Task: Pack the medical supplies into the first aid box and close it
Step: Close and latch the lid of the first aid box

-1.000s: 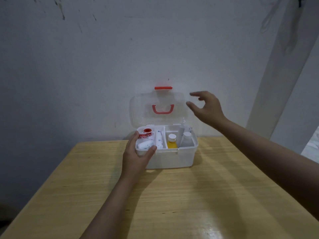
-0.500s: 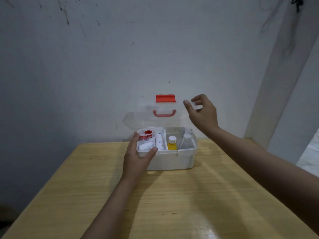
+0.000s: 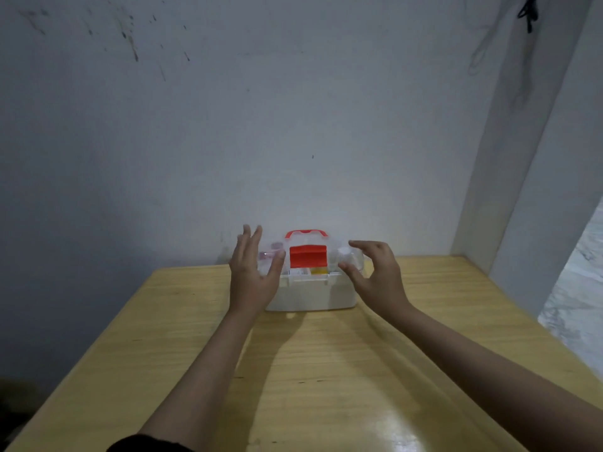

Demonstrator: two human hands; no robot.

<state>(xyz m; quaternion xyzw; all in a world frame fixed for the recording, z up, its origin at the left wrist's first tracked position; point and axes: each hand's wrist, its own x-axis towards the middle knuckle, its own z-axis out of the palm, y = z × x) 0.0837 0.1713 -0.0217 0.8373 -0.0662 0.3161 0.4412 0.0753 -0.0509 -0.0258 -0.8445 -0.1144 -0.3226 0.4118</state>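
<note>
Our first aid box [image 3: 310, 293] sits at the tabletop's [image 3: 326, 370] far edge, clear lid [image 3: 354, 261] down. Our left hand [image 3: 253, 277] and right hand [image 3: 378, 278] flank it, grips open, empty. Closing step; next we likely press the red latch [image 3: 307, 261] shut.

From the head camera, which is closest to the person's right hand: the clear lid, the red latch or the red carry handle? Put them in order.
From the right hand:
1. Clear lid, at the fingertips.
2. Red latch, left, on the box front.
3. Red carry handle, above the latch, farther back.
</note>
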